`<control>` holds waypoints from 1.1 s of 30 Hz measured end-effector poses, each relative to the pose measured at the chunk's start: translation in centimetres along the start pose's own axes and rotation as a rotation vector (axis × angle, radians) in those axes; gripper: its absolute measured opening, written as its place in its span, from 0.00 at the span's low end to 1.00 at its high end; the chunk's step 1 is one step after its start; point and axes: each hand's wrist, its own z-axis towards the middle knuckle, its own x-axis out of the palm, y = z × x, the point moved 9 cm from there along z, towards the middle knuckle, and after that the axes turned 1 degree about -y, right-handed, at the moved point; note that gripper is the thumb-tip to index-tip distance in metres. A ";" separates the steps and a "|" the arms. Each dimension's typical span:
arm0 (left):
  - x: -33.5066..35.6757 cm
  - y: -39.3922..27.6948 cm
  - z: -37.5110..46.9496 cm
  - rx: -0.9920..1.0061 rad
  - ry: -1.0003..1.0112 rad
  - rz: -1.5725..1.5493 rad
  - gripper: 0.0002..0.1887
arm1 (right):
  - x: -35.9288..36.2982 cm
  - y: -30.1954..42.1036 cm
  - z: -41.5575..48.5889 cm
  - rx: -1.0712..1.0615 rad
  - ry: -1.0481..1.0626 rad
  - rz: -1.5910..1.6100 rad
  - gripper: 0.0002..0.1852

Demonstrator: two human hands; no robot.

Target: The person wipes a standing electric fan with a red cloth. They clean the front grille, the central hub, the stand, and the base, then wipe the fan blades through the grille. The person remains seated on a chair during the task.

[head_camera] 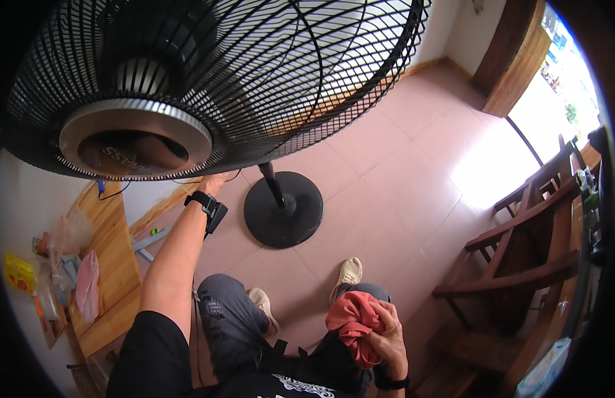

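A large black pedestal fan with a wire grille (pixel 267 74) and a silver centre badge (pixel 135 137) fills the upper left. Its pole stands on a round black base (pixel 283 211) on the floor. My left hand (pixel 213 183) reaches to the lower rim of the grille, beside a thin dark cord; the grille hides its fingers, so I cannot tell whether it grips anything. A strap with a black device is around that wrist. Low on the right, my right hand (pixel 387 338) holds a crumpled red cloth (pixel 354 321) above my thigh.
Left, a wooden table (pixel 110 298) bears a pink cloth (pixel 88 286) and plastic bags (pixel 73 234). Dark wooden chairs (pixel 526 278) stand along the right, with a tissue pack (pixel 544 368) below them. A bright doorway (pixel 551 109) opens at the upper right. Pinkish floor tiles (pixel 357 214) surround the fan base.
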 end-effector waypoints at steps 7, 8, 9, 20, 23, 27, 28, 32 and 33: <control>-2.1 2.0 0.8 -0.089 0.058 0.008 0.30 | 0.5 -0.3 0.6 -0.010 0.035 0.022 0.32; -2.2 2.0 0.9 -0.093 0.064 0.006 0.30 | 0.5 -0.4 0.7 -0.002 0.038 0.019 0.33; -2.3 2.1 1.1 -0.097 0.071 0.006 0.30 | 0.6 -0.5 0.7 0.007 0.041 0.015 0.33; -2.7 2.1 1.8 -0.113 0.103 0.011 0.26 | 1.2 0.0 1.2 0.031 0.039 -0.003 0.32; -2.6 2.1 1.8 -0.113 0.109 0.016 0.25 | 1.3 0.3 1.3 0.019 0.043 -0.006 0.32; -2.4 2.0 1.7 -0.116 0.118 0.024 0.23 | 1.2 0.4 1.2 0.003 0.032 0.029 0.33; -2.4 2.0 1.6 -0.115 0.120 0.028 0.23 | 1.1 0.4 1.1 -0.002 0.027 0.013 0.33; -2.2 1.9 1.7 -0.115 0.124 0.033 0.21 | 0.9 -0.1 1.2 0.006 0.031 -0.036 0.33; -2.2 1.8 1.8 -0.115 0.127 0.033 0.21 | 1.0 -0.3 1.2 0.012 0.037 -0.035 0.33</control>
